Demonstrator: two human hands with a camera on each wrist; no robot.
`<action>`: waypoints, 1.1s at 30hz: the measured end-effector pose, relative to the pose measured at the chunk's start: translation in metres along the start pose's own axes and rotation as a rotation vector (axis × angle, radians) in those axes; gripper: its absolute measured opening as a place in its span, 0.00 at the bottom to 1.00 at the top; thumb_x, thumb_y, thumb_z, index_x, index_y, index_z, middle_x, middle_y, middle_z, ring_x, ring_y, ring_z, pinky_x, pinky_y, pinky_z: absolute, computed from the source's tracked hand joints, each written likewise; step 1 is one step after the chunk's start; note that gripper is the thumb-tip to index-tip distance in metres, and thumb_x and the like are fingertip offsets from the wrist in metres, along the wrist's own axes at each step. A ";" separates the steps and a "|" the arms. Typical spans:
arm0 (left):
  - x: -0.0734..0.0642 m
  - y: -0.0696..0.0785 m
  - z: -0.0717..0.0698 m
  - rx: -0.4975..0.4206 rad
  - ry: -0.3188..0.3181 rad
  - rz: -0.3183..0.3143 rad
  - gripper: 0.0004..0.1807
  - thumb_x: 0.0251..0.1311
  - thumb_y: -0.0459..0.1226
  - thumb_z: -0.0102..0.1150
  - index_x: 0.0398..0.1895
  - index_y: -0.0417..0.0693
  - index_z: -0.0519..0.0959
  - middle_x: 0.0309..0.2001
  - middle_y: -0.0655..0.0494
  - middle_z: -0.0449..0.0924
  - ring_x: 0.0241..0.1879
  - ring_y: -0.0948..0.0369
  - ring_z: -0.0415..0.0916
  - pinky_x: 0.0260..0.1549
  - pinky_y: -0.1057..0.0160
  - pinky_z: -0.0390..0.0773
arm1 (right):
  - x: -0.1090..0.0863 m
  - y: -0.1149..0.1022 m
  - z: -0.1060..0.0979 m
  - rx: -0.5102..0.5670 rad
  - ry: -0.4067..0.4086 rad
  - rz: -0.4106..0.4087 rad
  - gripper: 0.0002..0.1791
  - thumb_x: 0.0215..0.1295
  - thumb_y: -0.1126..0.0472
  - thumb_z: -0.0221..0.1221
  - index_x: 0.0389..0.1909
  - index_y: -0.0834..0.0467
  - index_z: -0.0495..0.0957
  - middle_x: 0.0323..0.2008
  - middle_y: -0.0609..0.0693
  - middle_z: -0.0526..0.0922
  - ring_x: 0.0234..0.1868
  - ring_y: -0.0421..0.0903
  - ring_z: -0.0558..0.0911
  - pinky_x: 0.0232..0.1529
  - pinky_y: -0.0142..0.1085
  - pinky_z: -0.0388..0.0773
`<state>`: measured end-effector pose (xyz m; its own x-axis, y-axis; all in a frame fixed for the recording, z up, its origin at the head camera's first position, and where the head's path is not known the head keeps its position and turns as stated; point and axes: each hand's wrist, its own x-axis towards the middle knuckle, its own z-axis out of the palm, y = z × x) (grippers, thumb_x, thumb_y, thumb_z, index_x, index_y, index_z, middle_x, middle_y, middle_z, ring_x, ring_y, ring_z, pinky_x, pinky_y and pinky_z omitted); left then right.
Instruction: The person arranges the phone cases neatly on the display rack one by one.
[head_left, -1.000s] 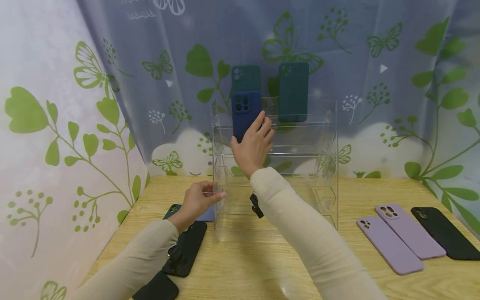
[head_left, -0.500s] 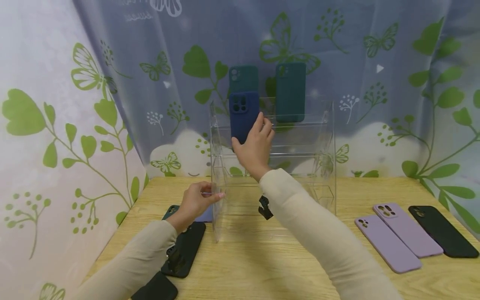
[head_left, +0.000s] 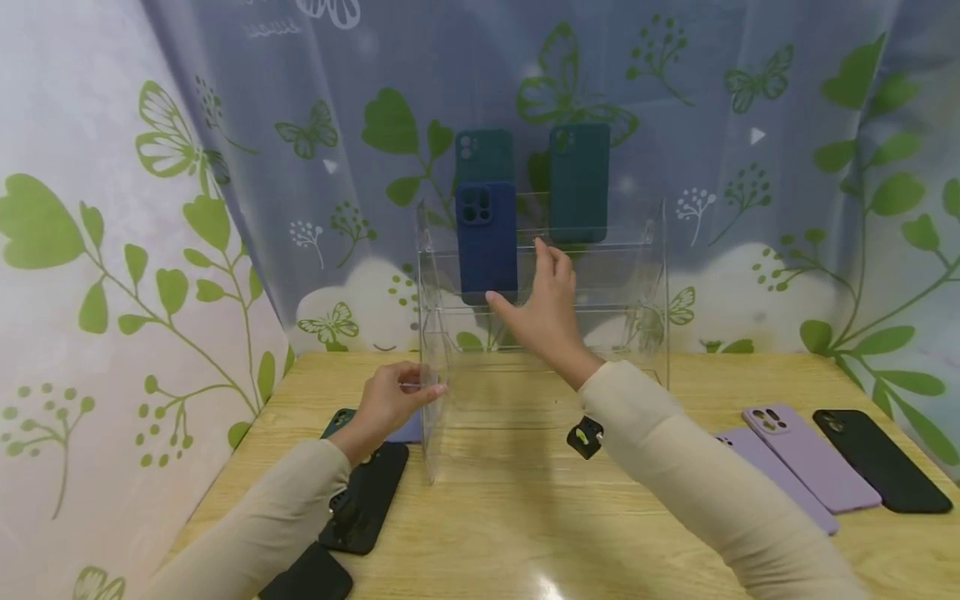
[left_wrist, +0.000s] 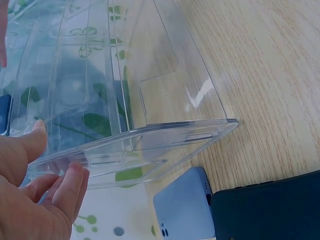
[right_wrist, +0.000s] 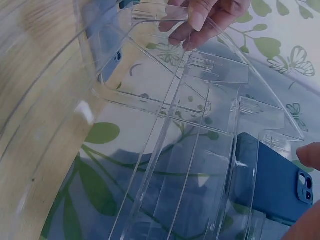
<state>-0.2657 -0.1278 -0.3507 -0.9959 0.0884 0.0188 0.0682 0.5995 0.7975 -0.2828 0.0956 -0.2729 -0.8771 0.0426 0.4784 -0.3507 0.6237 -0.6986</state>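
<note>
A clear stepped display stand (head_left: 555, 310) stands on the wooden table. My left hand (head_left: 384, 408) pinches the front edge of its left side panel, thumb on one face and fingers on the other, as the left wrist view shows. A dark blue phone case (head_left: 487, 250) leans upright on a step at the stand's left. My right hand (head_left: 547, 317), fingers extended and spread, is just right of that case's lower part and holds nothing. Behind the blue case, higher up, is a teal phone case (head_left: 483, 154). Another teal phone case (head_left: 579, 183) stands on the top step, farther right.
Left of the stand, a light blue phone case (left_wrist: 182, 205) and several dark ones, including a black case (head_left: 369, 500), lie on the table. At the right lie two lilac phone cases (head_left: 813, 458) and a black case (head_left: 881, 460). A patterned curtain (head_left: 712, 75) hangs behind.
My right hand has let go of the blue phone case and moved right and slightly down. The case stays on the step. My left hand keeps its hold on the stand.
</note>
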 end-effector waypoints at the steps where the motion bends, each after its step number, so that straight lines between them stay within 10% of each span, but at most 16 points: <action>1: 0.000 0.000 0.000 0.001 0.000 0.004 0.32 0.58 0.44 0.66 0.64 0.42 0.71 0.58 0.42 0.75 0.56 0.48 0.75 0.50 0.51 0.79 | -0.003 0.002 -0.003 0.000 -0.004 -0.004 0.51 0.60 0.47 0.64 0.76 0.58 0.45 0.71 0.60 0.48 0.72 0.59 0.50 0.66 0.56 0.61; 13: 0.000 -0.002 0.000 -0.012 -0.006 0.011 0.31 0.59 0.45 0.66 0.63 0.42 0.72 0.59 0.42 0.74 0.55 0.48 0.75 0.49 0.52 0.80 | -0.048 0.030 -0.053 -0.039 -0.077 -0.002 0.52 0.59 0.43 0.64 0.76 0.53 0.44 0.72 0.60 0.49 0.70 0.62 0.56 0.62 0.63 0.61; 33: -0.001 -0.001 -0.001 -0.019 -0.001 0.012 0.32 0.57 0.46 0.67 0.63 0.42 0.72 0.59 0.44 0.74 0.55 0.49 0.75 0.49 0.53 0.80 | -0.143 0.136 -0.131 -0.176 -0.114 0.110 0.52 0.60 0.48 0.65 0.76 0.57 0.44 0.69 0.71 0.48 0.62 0.75 0.58 0.45 0.71 0.63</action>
<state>-0.2643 -0.1289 -0.3511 -0.9950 0.0960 0.0280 0.0790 0.5834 0.8083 -0.1618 0.2766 -0.3664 -0.9419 0.0355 0.3339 -0.1969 0.7473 -0.6347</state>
